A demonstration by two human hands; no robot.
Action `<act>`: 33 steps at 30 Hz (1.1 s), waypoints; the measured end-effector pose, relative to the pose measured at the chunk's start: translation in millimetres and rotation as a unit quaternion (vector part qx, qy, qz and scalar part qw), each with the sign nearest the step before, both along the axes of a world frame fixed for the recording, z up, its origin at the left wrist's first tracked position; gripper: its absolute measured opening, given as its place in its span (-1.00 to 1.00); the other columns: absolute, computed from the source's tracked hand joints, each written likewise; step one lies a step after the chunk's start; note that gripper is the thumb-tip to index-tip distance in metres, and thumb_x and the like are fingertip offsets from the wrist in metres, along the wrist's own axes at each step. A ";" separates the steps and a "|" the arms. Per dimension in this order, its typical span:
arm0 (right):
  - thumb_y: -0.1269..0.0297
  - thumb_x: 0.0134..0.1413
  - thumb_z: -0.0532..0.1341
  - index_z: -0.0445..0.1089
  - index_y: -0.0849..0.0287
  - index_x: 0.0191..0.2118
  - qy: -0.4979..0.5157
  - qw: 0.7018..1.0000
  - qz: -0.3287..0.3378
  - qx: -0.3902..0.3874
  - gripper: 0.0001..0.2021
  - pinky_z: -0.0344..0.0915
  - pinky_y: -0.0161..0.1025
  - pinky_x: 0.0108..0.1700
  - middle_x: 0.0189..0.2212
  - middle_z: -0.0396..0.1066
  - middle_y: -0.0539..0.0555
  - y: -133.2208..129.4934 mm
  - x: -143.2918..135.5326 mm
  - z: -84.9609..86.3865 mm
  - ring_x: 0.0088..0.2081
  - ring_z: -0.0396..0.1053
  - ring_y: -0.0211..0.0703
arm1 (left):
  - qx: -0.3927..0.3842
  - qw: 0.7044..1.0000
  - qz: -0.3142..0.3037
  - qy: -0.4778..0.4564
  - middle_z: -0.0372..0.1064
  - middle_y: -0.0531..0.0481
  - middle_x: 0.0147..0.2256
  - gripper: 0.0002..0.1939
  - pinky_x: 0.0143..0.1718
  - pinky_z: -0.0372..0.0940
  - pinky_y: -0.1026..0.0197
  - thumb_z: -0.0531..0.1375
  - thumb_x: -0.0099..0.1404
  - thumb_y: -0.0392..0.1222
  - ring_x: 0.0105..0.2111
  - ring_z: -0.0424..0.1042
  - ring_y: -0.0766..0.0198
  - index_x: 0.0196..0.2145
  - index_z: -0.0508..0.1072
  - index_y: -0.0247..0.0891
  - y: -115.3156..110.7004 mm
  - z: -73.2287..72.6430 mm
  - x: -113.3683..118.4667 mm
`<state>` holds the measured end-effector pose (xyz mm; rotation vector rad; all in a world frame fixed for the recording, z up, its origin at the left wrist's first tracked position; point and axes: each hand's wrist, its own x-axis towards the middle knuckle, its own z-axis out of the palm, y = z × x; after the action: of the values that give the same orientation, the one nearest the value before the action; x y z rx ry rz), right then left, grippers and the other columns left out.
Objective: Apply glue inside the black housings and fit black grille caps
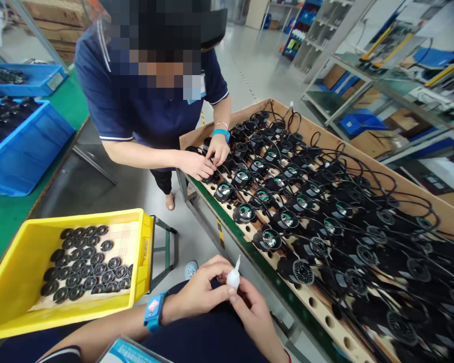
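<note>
A small white bottle with a thin pointed nozzle (pixel 233 278) is held upright above my lap. My left hand (pixel 206 287) is closed round it, its thumb pressed against the lower part. From the other side my right hand (pixel 253 312) closes on the bottle's base with thumb and fingers; part of the base is hidden by the fingers. Just beyond my hands, black round housings (pixel 267 239) with cables stand in rows on a wooden rack (pixel 268 258). Some show green circuit boards inside, while nearer ones carry slotted black covers (pixel 303 272).
A yellow bin (pixel 142 252) at left holds several black slotted discs (pixel 87 271). Across the rack, a co-worker (pixel 147 116) has both hands (pixel 206 161) on a housing at its left corner. Blue bins (pixel 41 146) stand on a green table; shelves (pixel 348 91) are at back right.
</note>
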<state>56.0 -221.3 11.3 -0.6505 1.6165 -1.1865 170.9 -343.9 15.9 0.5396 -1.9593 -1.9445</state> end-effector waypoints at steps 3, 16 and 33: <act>0.00 0.08 0.21 0.45 0.16 -0.03 -0.003 1.000 -0.006 -0.005 -0.58 0.36 -0.08 0.02 -0.07 0.49 0.20 4.2 -2.5 -4.5 -0.06 0.44 0.05 | 0.002 1.000 -0.012 -0.015 0.29 -0.09 -0.23 -0.71 -0.16 0.23 0.22 0.17 0.27 -0.02 -0.22 0.28 0.25 -0.22 0.47 -0.30 1.0 1.5 -4.9; 0.09 0.16 0.18 0.40 0.10 0.00 -0.037 0.998 -0.028 -0.037 -0.67 0.32 -0.13 0.02 -0.06 0.47 0.14 14.2 -27.5 -15.1 -0.09 0.42 -0.03 | -0.024 0.997 -0.043 -0.055 0.26 -0.07 -0.21 -0.76 -0.11 0.21 0.23 0.16 0.29 -0.05 -0.20 0.27 0.26 -0.21 0.44 -0.28 3.5 6.7 -40.5; 0.06 0.17 0.17 0.39 0.08 -0.08 -0.083 0.995 0.000 -0.057 -0.72 0.28 -0.20 -0.06 -0.24 0.43 0.04 -6.4 -61.4 -21.1 -0.26 0.31 -0.17 | -0.042 0.995 -0.017 -0.093 0.28 -0.04 -0.19 -0.79 -0.05 0.19 0.22 0.16 0.31 -0.11 -0.14 0.29 0.24 -0.14 0.43 -0.21 -7.1 1.0 -65.3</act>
<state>-5.4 -227.7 -9.8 -0.6067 1.4187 -1.3048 105.6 -351.0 16.9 0.6923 -2.1660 -1.8804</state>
